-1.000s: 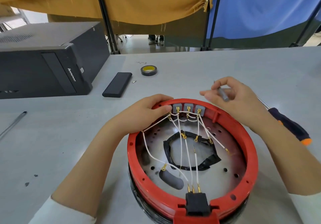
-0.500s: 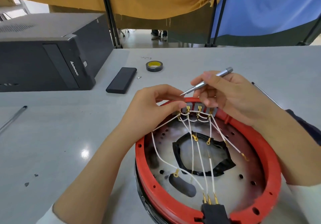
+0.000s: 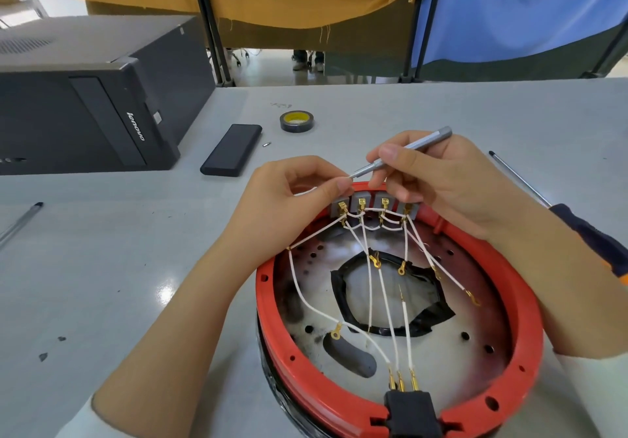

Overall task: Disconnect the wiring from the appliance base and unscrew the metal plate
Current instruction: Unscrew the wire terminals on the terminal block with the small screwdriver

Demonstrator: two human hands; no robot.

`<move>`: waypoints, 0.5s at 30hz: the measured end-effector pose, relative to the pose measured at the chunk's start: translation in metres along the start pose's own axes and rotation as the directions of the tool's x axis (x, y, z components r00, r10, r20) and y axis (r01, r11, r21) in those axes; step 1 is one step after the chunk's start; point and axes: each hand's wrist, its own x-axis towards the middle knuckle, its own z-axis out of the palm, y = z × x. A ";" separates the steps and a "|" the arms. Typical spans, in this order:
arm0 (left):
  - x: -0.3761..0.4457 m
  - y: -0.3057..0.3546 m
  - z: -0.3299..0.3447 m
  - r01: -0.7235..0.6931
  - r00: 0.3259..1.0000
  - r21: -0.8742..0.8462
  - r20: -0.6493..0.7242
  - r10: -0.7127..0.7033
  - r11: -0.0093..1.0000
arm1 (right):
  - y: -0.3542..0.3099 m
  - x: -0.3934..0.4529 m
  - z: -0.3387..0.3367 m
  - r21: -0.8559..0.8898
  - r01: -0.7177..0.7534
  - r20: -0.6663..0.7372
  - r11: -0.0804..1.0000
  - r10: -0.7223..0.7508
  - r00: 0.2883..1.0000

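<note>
Two hands at red base point(image 3: 339, 400) far rim, right fingers point(image 3: 390, 154) gripping silver screwdriver point(image 3: 407, 152), left fingers point(image 3: 339, 184) pinching its tip

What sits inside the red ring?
Inside the red ring: a perforated metal plate, white wires and a black-taped central opening. The hands cover its far edge.
</note>
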 end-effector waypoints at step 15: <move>0.005 -0.009 -0.004 0.178 0.968 0.129 0.157 -0.197 0.976 | 0.007 -0.002 0.013 -0.336 0.033 -0.004 0.941 -0.037 0.999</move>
